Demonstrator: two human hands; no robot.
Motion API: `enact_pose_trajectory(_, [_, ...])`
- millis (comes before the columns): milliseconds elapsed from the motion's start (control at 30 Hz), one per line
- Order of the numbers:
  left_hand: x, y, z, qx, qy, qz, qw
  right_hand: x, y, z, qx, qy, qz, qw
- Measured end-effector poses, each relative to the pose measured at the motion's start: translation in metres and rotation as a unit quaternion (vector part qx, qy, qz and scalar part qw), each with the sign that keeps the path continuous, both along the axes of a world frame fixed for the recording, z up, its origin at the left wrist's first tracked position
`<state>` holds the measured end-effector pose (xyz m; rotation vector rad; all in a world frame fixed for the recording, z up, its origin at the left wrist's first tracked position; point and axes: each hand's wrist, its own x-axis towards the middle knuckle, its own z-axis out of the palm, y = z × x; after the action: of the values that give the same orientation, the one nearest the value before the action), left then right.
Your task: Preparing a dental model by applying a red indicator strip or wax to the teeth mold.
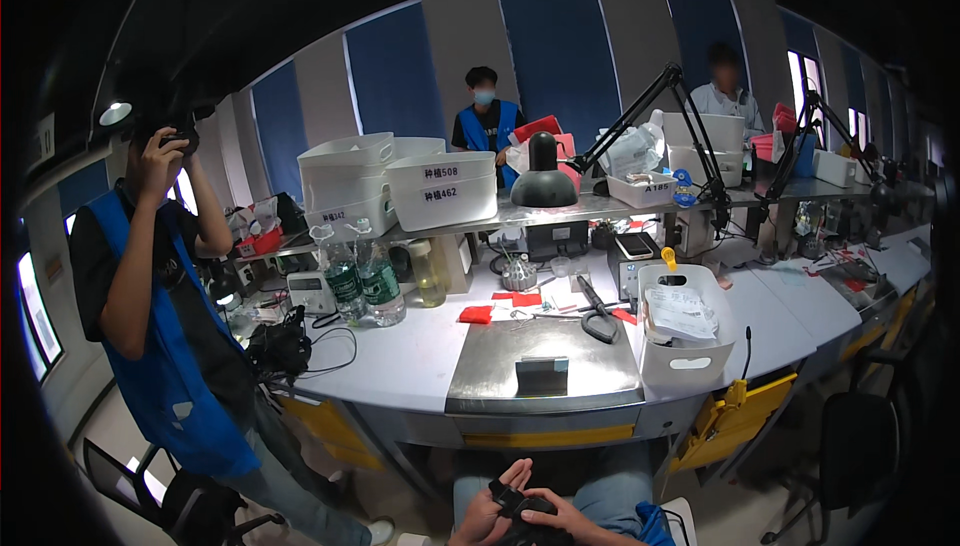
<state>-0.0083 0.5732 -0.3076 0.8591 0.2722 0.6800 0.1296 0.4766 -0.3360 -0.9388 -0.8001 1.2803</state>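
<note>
Low in the head view, over my lap, my right hand [562,520] is closed round a black device [512,502], perhaps with a strap; its exact kind I cannot make out. My left hand [484,520] is turned palm inward beside it, fingers stretched out, with part of the black device lying across the palm. Beyond my knees is the workbench with a steel plate [480,369], on which stands a small dark block [542,376]. Black-handled pliers or scissors [598,320] lie behind the plate, among red pieces [476,315].
A white bin [690,374] with packets stands right of the plate; water bottles [380,286] are at the left. Black lamp [544,178] and stacked white bins [446,191] top the shelf. A person in a blue vest [165,336] stands left; others are behind the bench.
</note>
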Motion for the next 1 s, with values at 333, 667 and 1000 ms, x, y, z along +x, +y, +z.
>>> enact_pose_trajectory(333, [0.000,-0.001,-0.017,-0.030,0.104,0.015,0.994,-0.004,-0.006,-0.013,-0.019,-0.009,0.028,0.999])
enact_pose_trajectory(667, [0.025,0.014,-0.047,-0.083,0.115,0.005,0.990,0.002,-0.011,-0.016,-0.068,0.004,0.047,0.997])
enact_pose_trajectory(1000, [0.047,0.032,-0.071,0.335,0.297,0.047,0.893,0.013,-0.010,-0.021,-0.118,0.052,0.037,0.991])
